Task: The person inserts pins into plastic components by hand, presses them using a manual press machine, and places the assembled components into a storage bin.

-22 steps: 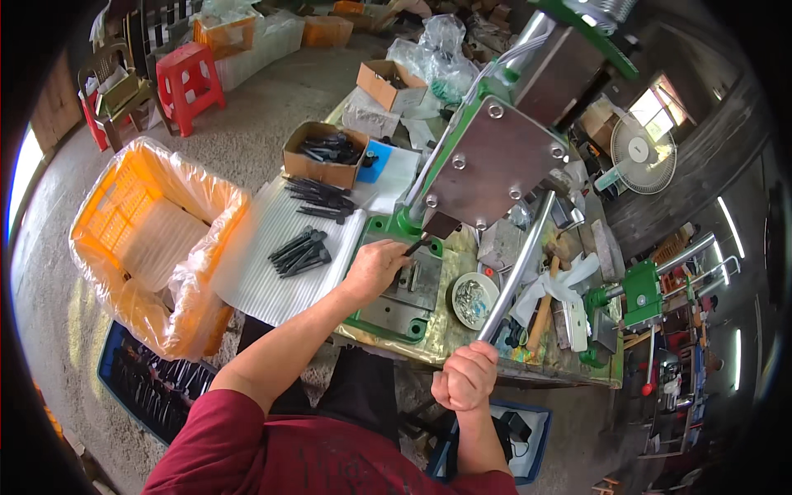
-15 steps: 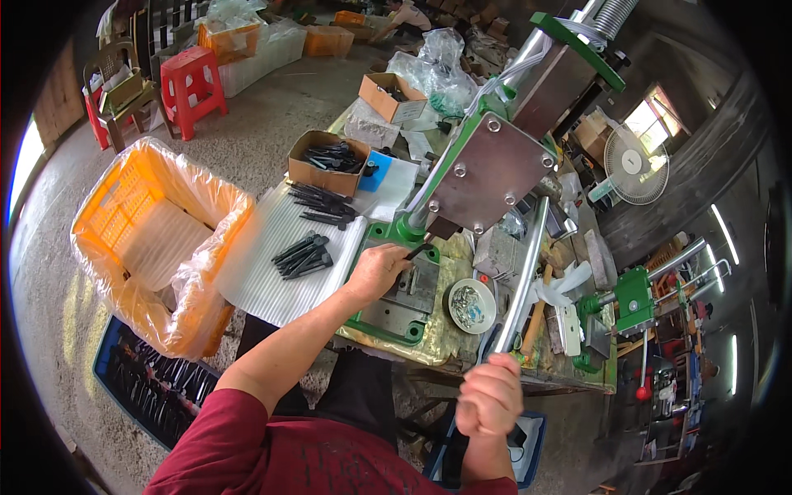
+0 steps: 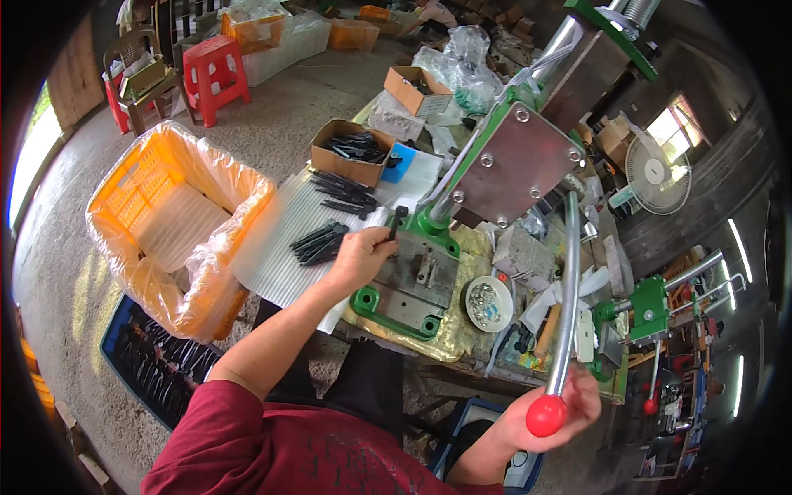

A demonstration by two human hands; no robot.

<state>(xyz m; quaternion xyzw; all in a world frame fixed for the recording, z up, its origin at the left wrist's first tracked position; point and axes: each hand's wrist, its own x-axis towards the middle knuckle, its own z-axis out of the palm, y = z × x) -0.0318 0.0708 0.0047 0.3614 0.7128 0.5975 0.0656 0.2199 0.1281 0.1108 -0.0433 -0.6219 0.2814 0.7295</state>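
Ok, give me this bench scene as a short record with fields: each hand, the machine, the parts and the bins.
left hand: holds a black part at the green press
right hand: grips the red knob of the press lever
loose parts: black pieces on a white ribbed sheet
cardboard box: holds more black parts
orange crate: lined with clear plastic, on the person's left
small dish: right of the press base

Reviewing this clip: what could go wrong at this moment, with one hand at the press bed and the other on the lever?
Pinch risk: the left hand, holding a black part, rests at the edge of the press bed while the right hand grips the red-knobbed lever.

Spill risk: the small dish of metal bits sits right beside the press bed, where it might get knocked.
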